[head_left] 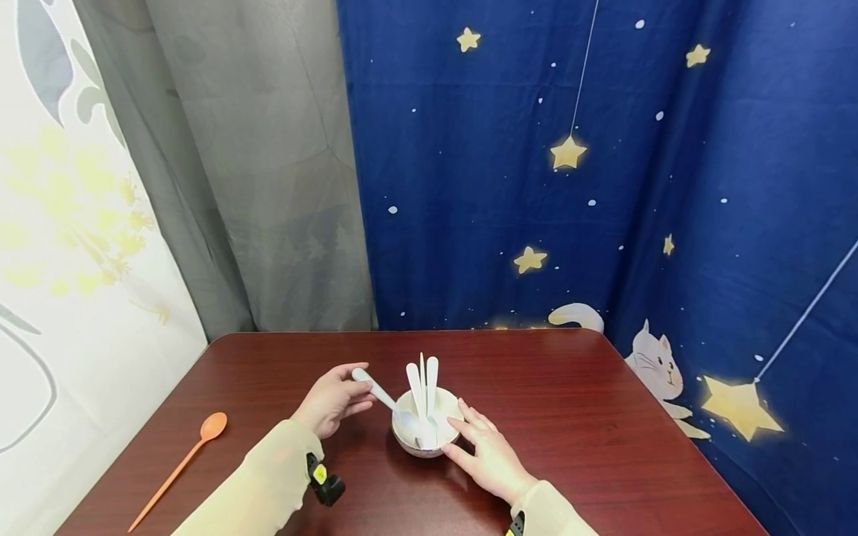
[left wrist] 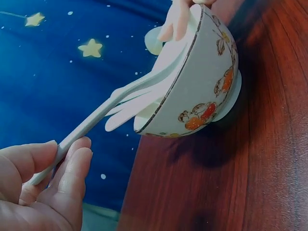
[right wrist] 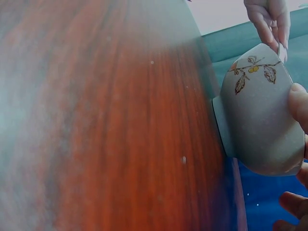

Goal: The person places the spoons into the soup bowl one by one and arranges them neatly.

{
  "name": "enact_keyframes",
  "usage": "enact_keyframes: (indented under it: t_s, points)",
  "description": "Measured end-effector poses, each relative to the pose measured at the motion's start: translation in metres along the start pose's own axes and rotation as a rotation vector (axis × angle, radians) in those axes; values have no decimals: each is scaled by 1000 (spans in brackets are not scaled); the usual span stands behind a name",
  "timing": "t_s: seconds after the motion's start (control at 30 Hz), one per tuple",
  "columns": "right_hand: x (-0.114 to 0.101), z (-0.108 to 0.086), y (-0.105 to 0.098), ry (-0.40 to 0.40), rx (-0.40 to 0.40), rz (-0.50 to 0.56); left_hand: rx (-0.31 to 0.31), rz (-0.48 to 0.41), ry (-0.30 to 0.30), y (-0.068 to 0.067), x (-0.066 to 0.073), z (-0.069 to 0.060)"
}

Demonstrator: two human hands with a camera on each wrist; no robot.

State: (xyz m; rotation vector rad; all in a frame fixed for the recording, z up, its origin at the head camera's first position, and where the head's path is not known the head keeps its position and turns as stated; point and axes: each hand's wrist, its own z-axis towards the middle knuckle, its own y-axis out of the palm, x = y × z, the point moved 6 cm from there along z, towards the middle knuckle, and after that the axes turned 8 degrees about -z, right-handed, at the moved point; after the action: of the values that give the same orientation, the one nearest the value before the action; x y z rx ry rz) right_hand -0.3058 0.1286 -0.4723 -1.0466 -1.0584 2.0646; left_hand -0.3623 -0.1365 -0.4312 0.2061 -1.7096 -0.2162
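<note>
My left hand (head_left: 333, 402) pinches the handle of a pale spoon (head_left: 377, 389) between thumb and fingers. That spoon slants over the left rim, its head down inside a small white bowl (left wrist: 197, 79) with a dark rim and orange fruit pattern. Several more white utensils (head_left: 432, 376) lean in the bowl, handles up toward its far side; their lower ends overlap, so their exact kinds are hard to tell. On the bowl's right side my right hand (head_left: 492, 455) holds the rim, thumb (right wrist: 297, 98) toward the near side, other fingers spread farther back.
An orange long-handled spoon (head_left: 176, 473) lies on the left of the reddish-brown wooden table (head_left: 603, 447). Behind the table's far edge hang a grey curtain (head_left: 268, 186) and a blue star-patterned curtain (head_left: 469, 186). A white patterned curtain (head_left: 74, 335) hangs at the left.
</note>
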Motion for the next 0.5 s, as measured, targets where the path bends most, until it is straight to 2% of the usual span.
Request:
enact_keyframes:
  t_s: [0.5]
  points:
    - [0,0,-1,-2,6,0,-36,132,-9,25,-10,19]
